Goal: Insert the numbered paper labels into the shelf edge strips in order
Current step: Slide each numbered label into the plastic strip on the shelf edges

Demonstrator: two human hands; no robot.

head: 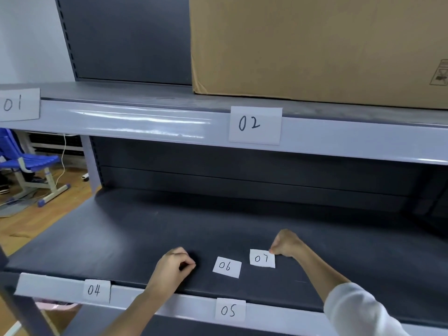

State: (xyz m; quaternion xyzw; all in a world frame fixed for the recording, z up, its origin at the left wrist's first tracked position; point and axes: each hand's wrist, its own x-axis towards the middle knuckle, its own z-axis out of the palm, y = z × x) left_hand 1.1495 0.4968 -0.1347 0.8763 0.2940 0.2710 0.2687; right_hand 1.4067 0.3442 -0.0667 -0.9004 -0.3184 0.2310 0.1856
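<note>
Two loose white paper labels lie on the dark lower shelf: label 06 and label 07. My right hand pinches the upper right corner of label 07. My left hand rests curled on the shelf to the left of label 06, fingers closed with nothing visible in them. Label 04 and label 05 sit in the lower edge strip. Label 01 and label 02 sit in the upper edge strip.
A large cardboard box stands on the upper shelf at the right. A blue chair and a white cable are on the wooden floor to the left of the shelving upright.
</note>
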